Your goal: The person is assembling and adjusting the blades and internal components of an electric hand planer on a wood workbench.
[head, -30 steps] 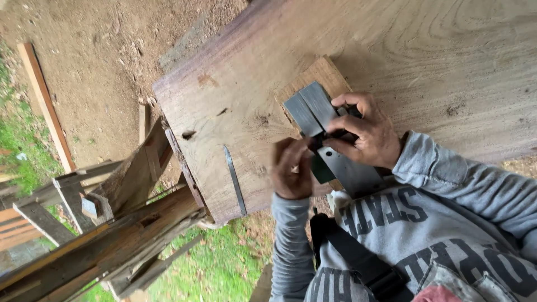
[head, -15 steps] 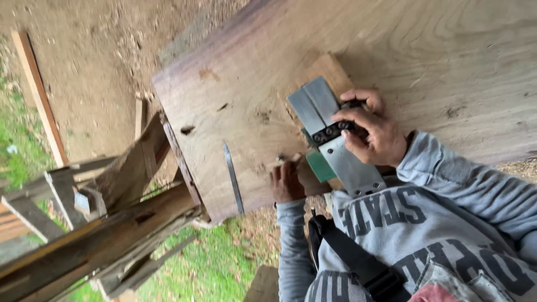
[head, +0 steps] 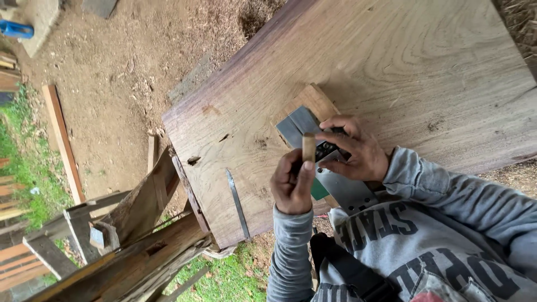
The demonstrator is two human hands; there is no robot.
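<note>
A grey metal power planer [head: 330, 168] with a green body rests upside down on a small wooden block [head: 314, 99] on top of a broad wood slab [head: 391, 67]. My right hand [head: 358, 148] grips the planer near its black middle part. My left hand [head: 292, 183] is raised just left of the planer and pinches a short wooden stick [head: 308, 147], held upright beside the planer's sole. A thin metal blade [head: 238, 202] lies on the slab left of my left hand.
The slab's near-left corner overhangs a rough timber trestle [head: 140, 223]. Planks [head: 60, 140] lie on sawdust-covered ground to the left, with grass at the far left and below. A black strap [head: 352, 271] crosses my grey sweatshirt.
My left hand has come up from the slab's edge beside the planer and now holds a short wooden stick upright. The right hand keeps its grip on the planer.
</note>
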